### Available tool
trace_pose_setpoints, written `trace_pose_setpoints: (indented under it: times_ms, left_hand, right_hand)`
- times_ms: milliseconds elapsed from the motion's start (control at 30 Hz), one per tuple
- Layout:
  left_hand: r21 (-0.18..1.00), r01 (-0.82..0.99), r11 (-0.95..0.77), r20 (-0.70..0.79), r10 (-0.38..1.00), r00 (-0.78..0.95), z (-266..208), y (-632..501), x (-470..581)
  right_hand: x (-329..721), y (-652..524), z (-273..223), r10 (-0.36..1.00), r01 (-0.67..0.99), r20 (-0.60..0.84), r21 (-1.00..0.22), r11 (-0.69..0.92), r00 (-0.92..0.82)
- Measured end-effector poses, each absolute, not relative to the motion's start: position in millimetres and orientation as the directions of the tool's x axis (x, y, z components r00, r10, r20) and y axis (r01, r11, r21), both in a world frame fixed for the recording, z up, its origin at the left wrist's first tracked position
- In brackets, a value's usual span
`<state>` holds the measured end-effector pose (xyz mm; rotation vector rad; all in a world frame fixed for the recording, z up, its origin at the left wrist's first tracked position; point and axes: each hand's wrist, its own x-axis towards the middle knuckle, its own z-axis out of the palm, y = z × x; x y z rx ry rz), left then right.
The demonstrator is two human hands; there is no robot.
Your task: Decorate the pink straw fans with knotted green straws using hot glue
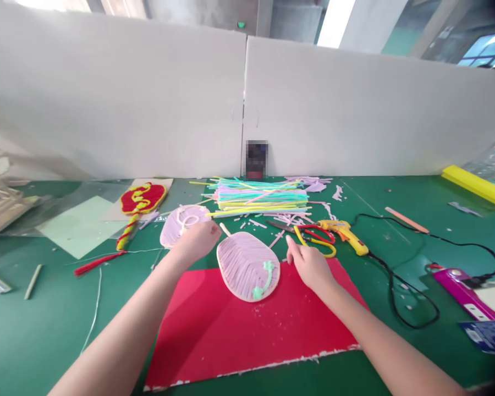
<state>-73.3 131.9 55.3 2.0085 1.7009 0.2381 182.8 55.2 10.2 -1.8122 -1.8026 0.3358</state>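
Observation:
A lilac fan-shaped craft piece (241,261) with a pale rim, ribbed surface and mint-green flower trim lies on a red sheet (214,341). Its short handle (225,229) points up and left. My left hand (202,240) is closed beside that handle, partly over a second lilac fan piece (171,228) with a white loop on it. Whatever its fingers hold, if anything, is hidden. To the right of the near fan, over the sheet's far edge, my right hand (311,267) has its index finger stretched out and nothing visible in it. Scissors (328,247) with red and yellow handles lie just past it.
Behind the fans lies a bundle of coloured fuzzy stems (259,198) with scattered clippings. A yellow glue gun (346,234) trails a black cable to a purple power strip (464,294). A red-and-yellow fan (143,199) is at left. A white partition (115,99) backs the green table.

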Motion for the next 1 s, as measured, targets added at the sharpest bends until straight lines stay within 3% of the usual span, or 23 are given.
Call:
trace_pose_setpoints:
  times_ms: [67,200,367,467,633,733,800,867,933,1000]
  left_hand:
    - [0.426,0.899,-0.101,-0.264,0.937,0.231,49,131,-72]
    - [0.536,0.841,-0.072,-0.354,0.886,0.301,37,133,-67]
    - [0.883,0.468,0.038,-0.259,0.871,0.417,53,131,-67]
    - [0.945,0.306,0.115,-0.245,0.868,0.432,71,122,-64]
    - [0.946,0.293,0.139,-0.268,0.843,0.466,74,112,-48]
    - [0.947,0.313,0.072,-0.222,0.85,0.478,62,111,-38]
    - [0.938,0.343,-0.06,-0.099,0.899,0.428,56,109,-32]
    - [0.881,0.419,-0.218,0.115,0.959,0.258,55,105,-27]
    - [0.745,0.559,-0.364,0.338,0.928,0.154,61,97,-23]
    - [0.625,0.639,-0.448,0.44,0.879,0.185,69,90,-20]
  right_hand:
    - [177,62,13,0.977,0.822,0.177,-0.569,0.006,0.115]
    - [173,60,5,0.97,0.697,0.178,-0.717,0.014,0.164]
    - [182,58,-3,0.975,0.354,0.085,-0.935,0.006,0.206]
    - [190,65,0,0.979,0.213,0.025,-0.977,-0.019,0.202]
    - [195,67,4,0.989,-0.09,-0.15,-0.985,-0.149,0.003]
    - [190,59,6,0.966,-0.239,-0.159,-0.949,-0.207,-0.203]
    - [184,53,7,0.943,-0.241,-0.19,-0.935,-0.259,-0.274]
    - [180,49,7,0.93,-0.235,-0.225,-0.925,-0.298,-0.292]
    - [177,48,5,0.938,-0.225,-0.221,-0.932,-0.284,-0.268]
    - [177,49,4,0.956,-0.192,-0.185,-0.954,-0.23,-0.228]
